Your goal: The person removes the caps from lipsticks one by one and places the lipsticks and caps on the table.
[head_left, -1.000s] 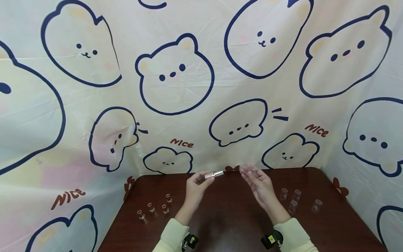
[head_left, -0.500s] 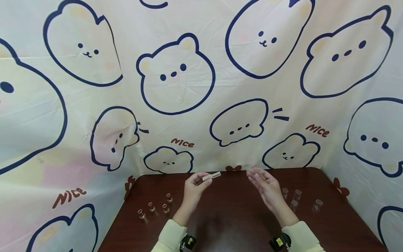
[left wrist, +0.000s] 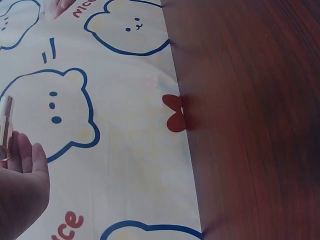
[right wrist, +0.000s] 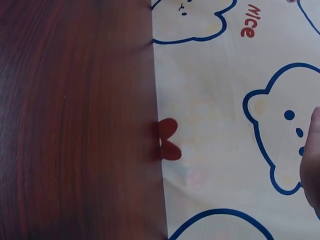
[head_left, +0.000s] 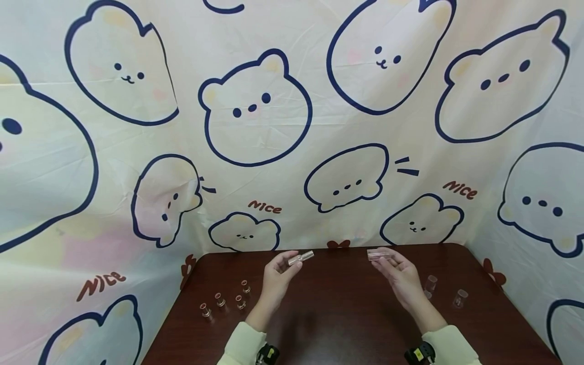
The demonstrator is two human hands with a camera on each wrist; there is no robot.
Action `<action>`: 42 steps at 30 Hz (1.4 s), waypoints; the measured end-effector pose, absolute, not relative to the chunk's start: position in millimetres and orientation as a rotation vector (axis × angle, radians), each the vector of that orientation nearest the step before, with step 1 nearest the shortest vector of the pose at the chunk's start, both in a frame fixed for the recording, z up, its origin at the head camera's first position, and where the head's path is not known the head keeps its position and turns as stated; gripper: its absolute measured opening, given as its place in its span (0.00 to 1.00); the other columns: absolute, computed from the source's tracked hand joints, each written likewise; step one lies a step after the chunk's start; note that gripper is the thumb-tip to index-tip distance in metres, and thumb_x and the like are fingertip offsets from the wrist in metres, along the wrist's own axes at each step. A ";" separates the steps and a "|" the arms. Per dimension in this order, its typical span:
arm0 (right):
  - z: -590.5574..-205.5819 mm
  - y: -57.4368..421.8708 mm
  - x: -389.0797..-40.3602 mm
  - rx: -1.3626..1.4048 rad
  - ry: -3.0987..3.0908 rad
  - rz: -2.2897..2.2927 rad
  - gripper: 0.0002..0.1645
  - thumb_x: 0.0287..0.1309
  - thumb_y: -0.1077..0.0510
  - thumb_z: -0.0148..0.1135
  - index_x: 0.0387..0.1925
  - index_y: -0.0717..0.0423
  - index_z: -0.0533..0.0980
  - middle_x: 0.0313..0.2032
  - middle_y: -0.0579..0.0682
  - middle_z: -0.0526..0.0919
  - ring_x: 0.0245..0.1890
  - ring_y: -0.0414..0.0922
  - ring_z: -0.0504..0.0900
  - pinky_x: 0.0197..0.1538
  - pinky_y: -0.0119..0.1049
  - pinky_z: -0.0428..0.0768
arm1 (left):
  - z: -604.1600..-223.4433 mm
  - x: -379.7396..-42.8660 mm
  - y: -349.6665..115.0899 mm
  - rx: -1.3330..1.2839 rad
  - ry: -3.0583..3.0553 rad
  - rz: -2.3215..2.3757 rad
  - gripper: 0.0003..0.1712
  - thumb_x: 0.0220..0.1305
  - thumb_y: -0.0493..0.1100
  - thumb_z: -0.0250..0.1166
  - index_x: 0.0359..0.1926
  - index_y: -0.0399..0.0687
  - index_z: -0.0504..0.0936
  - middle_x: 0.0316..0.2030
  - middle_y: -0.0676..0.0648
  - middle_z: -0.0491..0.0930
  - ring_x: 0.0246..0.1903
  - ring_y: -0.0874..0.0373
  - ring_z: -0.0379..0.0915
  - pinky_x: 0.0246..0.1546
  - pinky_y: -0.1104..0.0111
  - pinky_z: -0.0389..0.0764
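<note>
In the head view my left hand [head_left: 274, 284] pinches a slim, shiny tube [head_left: 301, 258] between thumb and fingers, tilted up to the right. It looks like a clear and silvery lipstick tube. The left wrist view catches this tube [left wrist: 6, 122] at its left edge, above the curled fingers [left wrist: 25, 155]. Across a wide gap, my right hand [head_left: 403, 281] pinches a clear, hollow cylinder [head_left: 376, 255] like a tube cap, lying nearly level. Only the side of my right hand [right wrist: 312, 165] enters the right wrist view, its cylinder out of frame.
Several small clear tube bases [head_left: 220, 300] with ringed tops stand on the left of the dark wooden table [head_left: 337, 319]. To the right stand clear caps [head_left: 460, 298], some partly behind my right forearm. A bear-print cloth [head_left: 255, 137] hangs behind the table.
My hands have drawn apart: the left has shifted left with the tube, and the right has shifted right with the clear cylinder. My right hand and forearm now cover some caps.
</note>
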State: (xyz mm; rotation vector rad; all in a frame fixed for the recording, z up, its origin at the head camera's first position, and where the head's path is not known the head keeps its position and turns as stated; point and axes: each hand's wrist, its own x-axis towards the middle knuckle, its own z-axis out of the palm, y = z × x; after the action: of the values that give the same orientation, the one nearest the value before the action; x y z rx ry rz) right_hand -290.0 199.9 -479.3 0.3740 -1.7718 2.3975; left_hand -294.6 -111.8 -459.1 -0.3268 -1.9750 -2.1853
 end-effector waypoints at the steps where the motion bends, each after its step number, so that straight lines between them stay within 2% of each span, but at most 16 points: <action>1: -480.4 201.5 -289.5 0.368 -1.788 2.383 0.28 0.68 0.59 0.57 0.62 0.72 0.64 0.50 0.49 0.83 0.50 0.41 0.82 0.54 0.37 0.74 | -460.0 -294.5 -112.9 -0.324 -1.979 -2.183 0.19 0.62 0.32 0.66 0.54 0.31 0.78 0.44 0.40 0.81 0.40 0.60 0.78 0.42 0.72 0.79; 8: -488.4 210.6 -285.6 0.362 -1.902 2.280 0.25 0.68 0.57 0.57 0.60 0.67 0.67 0.52 0.50 0.82 0.52 0.41 0.81 0.54 0.35 0.74 | -467.1 -295.4 -120.8 -0.283 -2.058 -2.128 0.20 0.63 0.32 0.65 0.56 0.35 0.79 0.48 0.40 0.80 0.43 0.61 0.76 0.43 0.74 0.77; 18: -497.5 225.1 -285.3 0.386 -1.971 2.189 0.24 0.69 0.58 0.56 0.60 0.70 0.67 0.52 0.50 0.82 0.51 0.40 0.81 0.54 0.36 0.75 | -473.5 -295.8 -130.2 -0.191 -2.120 -2.058 0.18 0.63 0.35 0.66 0.53 0.32 0.80 0.47 0.41 0.81 0.42 0.60 0.76 0.41 0.74 0.77; 23: -500.1 227.5 -285.7 0.294 -2.060 2.138 0.25 0.68 0.56 0.58 0.59 0.69 0.68 0.51 0.50 0.83 0.50 0.39 0.81 0.53 0.36 0.76 | -461.1 -286.4 -131.6 -0.095 -2.149 -2.038 0.15 0.63 0.35 0.66 0.49 0.32 0.82 0.43 0.42 0.82 0.38 0.56 0.73 0.36 0.71 0.76; 27: -504.8 228.5 -285.1 0.188 -2.197 2.003 0.25 0.66 0.53 0.61 0.56 0.65 0.72 0.48 0.51 0.84 0.46 0.37 0.82 0.49 0.31 0.78 | -448.2 -274.7 -129.5 -0.041 -2.174 -1.999 0.14 0.62 0.35 0.66 0.47 0.30 0.83 0.39 0.41 0.82 0.33 0.59 0.70 0.32 0.71 0.73; 32: -511.7 230.8 -284.4 0.090 -2.324 1.872 0.22 0.64 0.53 0.63 0.54 0.63 0.75 0.47 0.55 0.84 0.45 0.36 0.81 0.48 0.31 0.79 | -452.3 -274.5 -130.5 -0.038 -2.186 -1.970 0.12 0.61 0.33 0.66 0.44 0.29 0.82 0.35 0.42 0.81 0.32 0.59 0.71 0.32 0.70 0.75; 38: -517.1 234.5 -283.9 -0.020 -2.471 1.664 0.22 0.65 0.52 0.62 0.54 0.62 0.76 0.49 0.57 0.82 0.49 0.46 0.81 0.46 0.32 0.79 | -483.0 -293.9 -136.6 -0.004 -2.152 -2.009 0.10 0.60 0.34 0.68 0.42 0.33 0.82 0.35 0.45 0.81 0.35 0.56 0.74 0.36 0.68 0.77; 42: -520.6 235.1 -284.9 -0.010 -2.532 1.449 0.20 0.64 0.56 0.63 0.52 0.65 0.77 0.46 0.60 0.82 0.48 0.55 0.82 0.45 0.39 0.81 | -495.7 -300.8 -137.6 0.041 -2.137 -1.990 0.10 0.58 0.35 0.69 0.41 0.35 0.82 0.34 0.47 0.82 0.36 0.58 0.76 0.35 0.71 0.77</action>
State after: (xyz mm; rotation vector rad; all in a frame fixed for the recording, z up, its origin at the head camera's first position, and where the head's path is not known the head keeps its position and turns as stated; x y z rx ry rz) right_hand -284.9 235.1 -520.6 -0.0099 -2.5318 1.4487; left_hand -300.8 -137.6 -495.7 0.0411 -2.1373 -1.9898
